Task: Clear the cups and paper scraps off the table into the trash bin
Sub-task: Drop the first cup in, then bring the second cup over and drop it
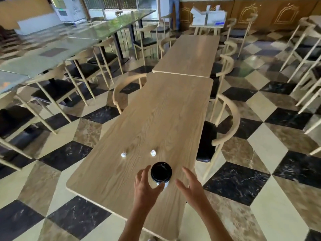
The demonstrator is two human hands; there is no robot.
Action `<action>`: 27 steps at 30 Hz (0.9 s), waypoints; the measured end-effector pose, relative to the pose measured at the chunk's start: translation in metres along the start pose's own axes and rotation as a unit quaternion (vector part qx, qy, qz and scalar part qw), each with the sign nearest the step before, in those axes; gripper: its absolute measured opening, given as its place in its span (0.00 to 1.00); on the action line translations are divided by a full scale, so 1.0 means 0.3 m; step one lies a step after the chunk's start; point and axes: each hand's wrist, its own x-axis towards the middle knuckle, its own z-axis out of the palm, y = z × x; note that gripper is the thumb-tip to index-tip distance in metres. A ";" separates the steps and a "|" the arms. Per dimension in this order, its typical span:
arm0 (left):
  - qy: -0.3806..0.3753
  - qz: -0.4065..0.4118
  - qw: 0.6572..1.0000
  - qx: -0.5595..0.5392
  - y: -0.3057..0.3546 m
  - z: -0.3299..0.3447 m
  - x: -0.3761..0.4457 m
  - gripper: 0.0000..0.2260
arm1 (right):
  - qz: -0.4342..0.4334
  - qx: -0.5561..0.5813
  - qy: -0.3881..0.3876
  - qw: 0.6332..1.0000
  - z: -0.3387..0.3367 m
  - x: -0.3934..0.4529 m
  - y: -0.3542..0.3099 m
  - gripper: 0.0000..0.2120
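Observation:
A paper cup with a black lid [161,171] stands upright near the front end of a long light wooden table [156,119]. My left hand [145,186] curls around the cup's left and near side, thumb and fingers touching or almost touching it. My right hand [189,186] is spread a little to the right of the cup, apart from it. Two small crumpled white paper scraps lie beyond the cup, one to the left [123,154] and one further right [153,152]. No trash bin is in view.
Wooden chairs with dark seats stand along the right side [224,134] and at the far left [128,89] of the table. A second wooden table [189,54] adjoins its far end. A glass-topped table row [52,54] stands left. A person's legs [173,11] show far back.

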 end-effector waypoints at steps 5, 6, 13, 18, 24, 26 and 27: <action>-0.029 0.015 0.999 0.028 -0.003 0.072 0.088 0.41 | 0.032 0.023 0.000 0.999 0.036 0.087 0.035 0.34; -0.039 0.017 0.998 0.036 -0.003 0.082 0.102 0.42 | 0.042 0.029 -0.003 0.999 0.040 0.101 0.039 0.35; -0.075 0.004 0.996 0.041 -0.013 0.117 0.175 0.41 | 0.085 0.028 -0.008 0.996 0.065 0.176 0.089 0.34; -0.078 -0.048 0.996 -0.005 -0.021 0.105 0.206 0.38 | 0.103 0.060 -0.013 0.993 0.086 0.202 0.090 0.32; -0.069 -0.054 0.993 -0.082 0.005 0.044 0.222 0.38 | 0.074 0.032 -0.007 0.997 0.090 0.187 0.066 0.30; -0.079 -0.036 0.991 -0.105 0.044 0.021 0.234 0.37 | 0.065 0.027 0.009 0.997 0.070 0.178 0.048 0.30; -0.082 -0.028 0.990 -0.112 0.070 0.013 0.238 0.35 | 0.062 0.031 0.019 0.997 0.055 0.172 0.038 0.29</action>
